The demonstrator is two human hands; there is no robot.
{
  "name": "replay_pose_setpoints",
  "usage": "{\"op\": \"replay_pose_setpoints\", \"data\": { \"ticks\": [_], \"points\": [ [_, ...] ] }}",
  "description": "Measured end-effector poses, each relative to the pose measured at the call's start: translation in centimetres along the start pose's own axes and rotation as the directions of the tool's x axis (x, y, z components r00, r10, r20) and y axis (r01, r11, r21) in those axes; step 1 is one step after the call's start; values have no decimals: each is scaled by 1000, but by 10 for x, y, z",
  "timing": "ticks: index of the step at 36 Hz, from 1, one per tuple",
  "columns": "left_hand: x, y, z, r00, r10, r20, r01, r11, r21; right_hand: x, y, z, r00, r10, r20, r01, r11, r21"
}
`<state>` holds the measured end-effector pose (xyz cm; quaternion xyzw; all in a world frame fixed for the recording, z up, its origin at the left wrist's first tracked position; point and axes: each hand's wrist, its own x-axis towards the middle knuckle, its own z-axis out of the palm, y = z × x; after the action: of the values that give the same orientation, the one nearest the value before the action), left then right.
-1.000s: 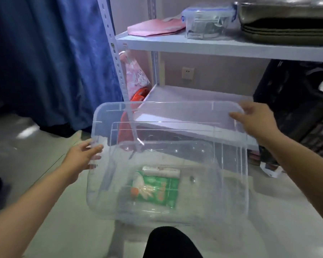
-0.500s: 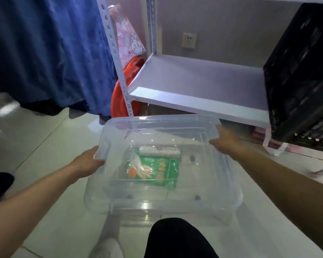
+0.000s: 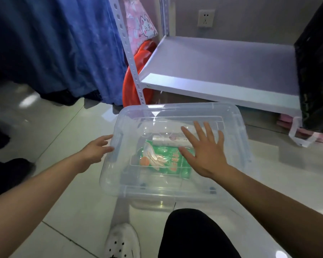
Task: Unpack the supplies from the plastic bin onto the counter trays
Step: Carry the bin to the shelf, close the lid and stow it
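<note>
A clear plastic bin (image 3: 239, 131) with its lid on rests on the tiled floor in front of me. Through the plastic I see a green packet (image 3: 162, 159) and a white roll (image 3: 168, 141) lying on the bottom. My left hand (image 3: 96, 150) touches the bin's left side at the latch, fingers loosely extended. My right hand (image 3: 203, 148) is spread flat, fingers straight, over the middle of the lid; it holds nothing.
A white metal shelf (image 3: 222, 71) stands just behind the bin, with a black crate (image 3: 317, 71) on its right end. A red basin (image 3: 138, 71) leans at the shelf post. A blue curtain (image 3: 54, 43) hangs at left. My shoe (image 3: 122, 241) and knee are below.
The bin came down from mid-air to the floor. My right hand let go of the bin's far right edge and moved onto the middle of the lid.
</note>
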<state>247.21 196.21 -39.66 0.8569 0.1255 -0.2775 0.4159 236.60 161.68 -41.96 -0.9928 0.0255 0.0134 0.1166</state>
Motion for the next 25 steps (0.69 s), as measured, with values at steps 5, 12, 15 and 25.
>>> {"op": "replay_pose_setpoints", "data": {
  "ticks": [5,12,15,25],
  "points": [
    [4,4,2,988,-109,108,127,975,-181,-3,-7,36,998,0,57,6,995,-95],
    [9,-1,6,975,-203,85,219,939,-265,-2,-5,43,1000,10,5,-10,998,-65],
    [13,3,6,985,-143,-94,132,984,-120,-1,-4,45,1000,-1,-12,1,998,-65],
    [13,10,15,958,-162,-236,117,974,-193,-3,-5,43,1000,7,-27,-9,998,-62]
  ]
}}
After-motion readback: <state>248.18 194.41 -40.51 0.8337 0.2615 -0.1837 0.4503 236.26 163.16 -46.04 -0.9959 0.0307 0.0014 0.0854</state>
